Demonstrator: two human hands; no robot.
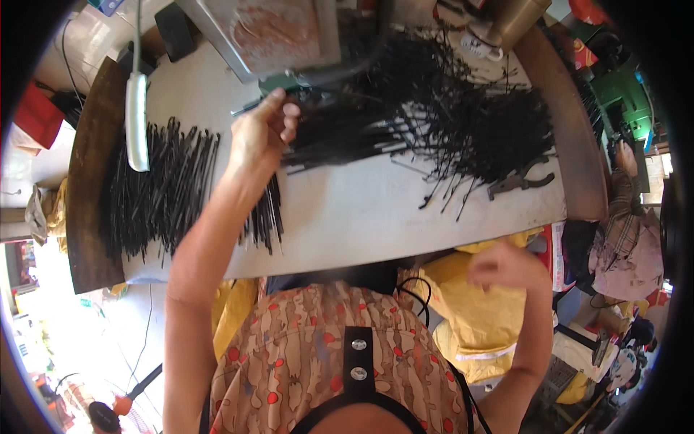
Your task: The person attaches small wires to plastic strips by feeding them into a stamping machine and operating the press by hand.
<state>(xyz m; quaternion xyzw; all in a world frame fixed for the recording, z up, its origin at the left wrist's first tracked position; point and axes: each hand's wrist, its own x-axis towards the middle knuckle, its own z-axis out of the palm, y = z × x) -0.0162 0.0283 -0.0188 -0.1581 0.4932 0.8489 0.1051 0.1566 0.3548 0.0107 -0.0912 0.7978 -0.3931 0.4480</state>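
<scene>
My left hand reaches over the table to the foot of a bench machine with a grey metal housing. Its fingers are curled in. Whether a thin piece sits between them is hidden. Just beside it lies a heap of straight thin black rods. Under my left forearm a broad row of similar black rods is laid side by side. My right hand, smeared by motion, hangs off the table's front edge above a yellow sack. Nothing can be made out in it.
A tangled pile of black rods with knobby ends covers the right side. Pliers lie in front of it. A white mug stands behind. A white lamp hangs at the left. Another person's sleeve shows far right.
</scene>
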